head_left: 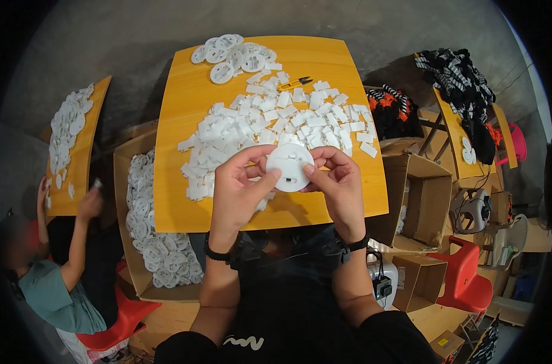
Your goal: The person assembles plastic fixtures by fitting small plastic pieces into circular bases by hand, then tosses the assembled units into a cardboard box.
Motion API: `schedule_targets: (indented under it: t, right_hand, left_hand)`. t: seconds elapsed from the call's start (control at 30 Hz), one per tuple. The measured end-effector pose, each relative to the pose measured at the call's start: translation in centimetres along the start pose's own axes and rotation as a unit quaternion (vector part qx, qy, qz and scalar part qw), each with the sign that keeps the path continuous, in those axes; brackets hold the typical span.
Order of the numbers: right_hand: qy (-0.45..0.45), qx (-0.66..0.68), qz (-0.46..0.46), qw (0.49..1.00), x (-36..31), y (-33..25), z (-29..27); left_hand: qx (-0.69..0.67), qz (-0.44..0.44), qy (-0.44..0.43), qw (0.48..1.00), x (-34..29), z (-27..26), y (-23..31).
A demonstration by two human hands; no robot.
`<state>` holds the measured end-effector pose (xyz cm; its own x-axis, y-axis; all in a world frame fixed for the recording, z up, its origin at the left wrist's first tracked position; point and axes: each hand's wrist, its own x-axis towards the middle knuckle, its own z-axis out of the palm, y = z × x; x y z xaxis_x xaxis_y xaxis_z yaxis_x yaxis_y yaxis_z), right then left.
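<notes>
Grey wall (276, 24) rises behind our yellow tabletop (368, 194). Our left grip (240, 189) and right grip (344, 187) both pinch one white disc (291, 165), thumbs on its slotted face and fingers tucked behind, and we hold it up over the near part of the tabletop. We do well to press evenly from both sides, since thin plastic like this probably flexes, and to set the thumbs near the rim so the slots and the small dark part show. Tilting the face toward us should make it easier to check.

Just beyond the disc lies a heap of small white plates (286, 111), with yellow snips (294, 84) near its far edge and a pile of discs (222, 72) at the far left corner. To our left stands a cardboard box (167, 294) loaded with similar discs; farther left, a co-worker (60, 297) sits at another tabletop (85, 159).
</notes>
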<state>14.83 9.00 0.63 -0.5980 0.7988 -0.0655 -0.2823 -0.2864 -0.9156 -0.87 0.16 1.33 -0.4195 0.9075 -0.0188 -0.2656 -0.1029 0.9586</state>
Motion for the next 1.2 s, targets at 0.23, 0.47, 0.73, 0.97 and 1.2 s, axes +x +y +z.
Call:
schedule_targets:
  t: [0.23, 0.47, 0.73, 0.97, 1.2]
  right_hand:
    - [-0.027, -0.075, -0.056, 0.995, -0.2, 0.1, -1.1]
    - [0.164, -0.247, -0.148, 0.943, -2.5, -2.6, -8.4]
    - [0.413, -0.569, -0.07, 0.708, -9.2, -5.1, -22.7]
    - [0.373, -0.638, 0.01, 0.674, -5.9, -3.5, -18.5]
    - [0.141, -0.548, -0.116, 0.817, 0.1, -2.0, -6.7]
  left_hand:
    - [0.056, 0.037, -0.012, 0.998, 0.1, -0.6, -0.6]
    - [-0.11, 0.113, -0.007, 0.987, -2.8, 0.1, 3.4]
    - [-0.591, 0.414, -0.324, 0.612, -6.2, 8.4, 7.0]
    - [-0.452, 0.164, -0.611, 0.629, -5.2, 6.0, 8.6]
    - [-0.459, 0.048, -0.621, 0.634, -5.9, 5.3, 9.2]
